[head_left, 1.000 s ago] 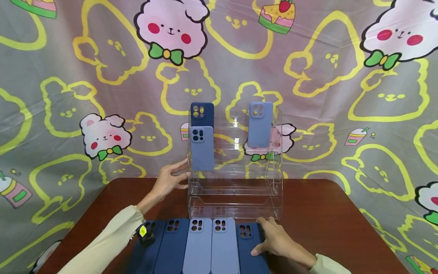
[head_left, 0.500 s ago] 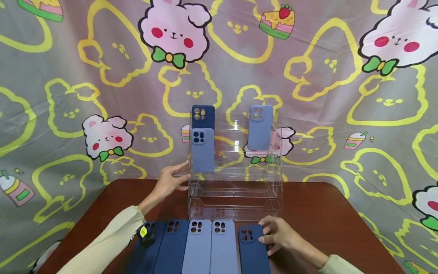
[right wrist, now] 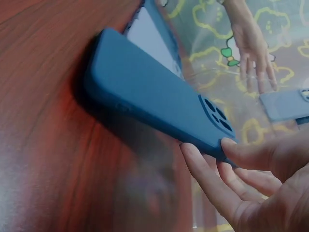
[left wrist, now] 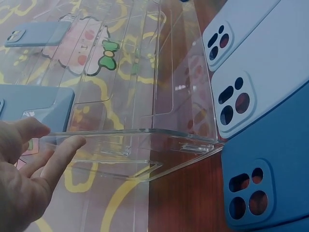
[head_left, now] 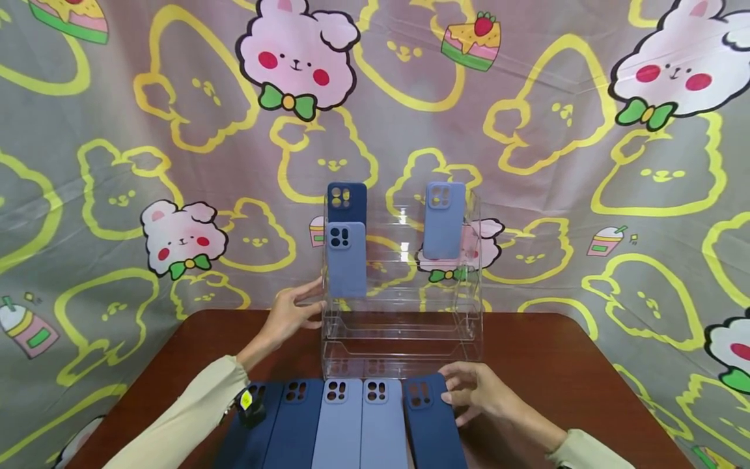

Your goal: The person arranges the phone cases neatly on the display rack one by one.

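A dark blue phone case (head_left: 435,423) is pinched between the thumb and fingers of my right hand (head_left: 483,394). In the right wrist view, my right hand (right wrist: 265,181) holds this case (right wrist: 159,92) near its camera cutouts, with that end raised off the table. My left hand (head_left: 293,309) touches the left side of a clear tiered display rack (head_left: 404,339), fingers extended. In the left wrist view, the fingertips of my left hand (left wrist: 41,164) are at the rack's side edge (left wrist: 145,131). A light blue case (head_left: 347,264) stands in the rack before a dark blue one (head_left: 347,202).
Another light blue case (head_left: 443,225) stands at the rack's upper right. Along the front of the brown table (head_left: 539,371) lie two light blue cases (head_left: 338,430) and two dark blue ones (head_left: 295,423), side by side. A patterned cloth (head_left: 527,195) hangs behind.
My right hand has gone from resting over the right dark blue case to pinching its edge. The case's camera end has lifted and shifted slightly. The left hand stays at the rack.
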The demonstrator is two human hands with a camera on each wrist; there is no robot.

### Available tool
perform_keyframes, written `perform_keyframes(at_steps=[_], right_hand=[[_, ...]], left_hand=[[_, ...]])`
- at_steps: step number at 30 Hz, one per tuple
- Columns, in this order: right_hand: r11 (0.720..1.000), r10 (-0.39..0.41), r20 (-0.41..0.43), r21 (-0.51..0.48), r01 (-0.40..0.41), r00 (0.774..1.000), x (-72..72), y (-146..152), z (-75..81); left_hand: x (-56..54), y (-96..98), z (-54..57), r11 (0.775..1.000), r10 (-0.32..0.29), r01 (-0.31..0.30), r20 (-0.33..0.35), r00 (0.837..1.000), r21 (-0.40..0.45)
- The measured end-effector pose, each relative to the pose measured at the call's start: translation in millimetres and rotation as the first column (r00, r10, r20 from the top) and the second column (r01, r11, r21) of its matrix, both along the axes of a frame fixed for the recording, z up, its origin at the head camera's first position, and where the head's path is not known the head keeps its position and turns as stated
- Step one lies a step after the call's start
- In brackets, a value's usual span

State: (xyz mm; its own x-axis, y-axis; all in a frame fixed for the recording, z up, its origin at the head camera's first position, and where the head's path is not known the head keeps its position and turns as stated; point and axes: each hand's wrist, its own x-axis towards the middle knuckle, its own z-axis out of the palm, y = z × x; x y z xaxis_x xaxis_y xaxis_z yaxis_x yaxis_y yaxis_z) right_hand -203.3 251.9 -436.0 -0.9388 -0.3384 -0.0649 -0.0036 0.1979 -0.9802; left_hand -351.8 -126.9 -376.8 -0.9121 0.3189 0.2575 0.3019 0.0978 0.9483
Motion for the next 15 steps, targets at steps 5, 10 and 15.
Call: perform_keyframes(at_steps=[5, 10, 15], right_hand=[[1.0, -0.018, -0.042, -0.003, 0.018, 0.999, -3.5, 0.7, 13.9], [0.999, -0.049, -0.066, 0.003, 0.049, 0.997, -6.1, 1.8, 24.9], [0.997, -0.078, -0.086, 0.006, 0.079, 0.993, -8.7, 3.1, 35.2]], left_hand=[[-0.9, 0.8, -1.5, 1.0, 0.003, -0.003, -0.02, 1.0, -0.005], [-1.2, 0.8, -2.3, 1.0, 0.012, -0.012, -0.01, 1.0, -0.015], [-0.4, 0.1, -1.3, 1.0, 0.02, -0.02, 0.003, 1.0, -0.011]])
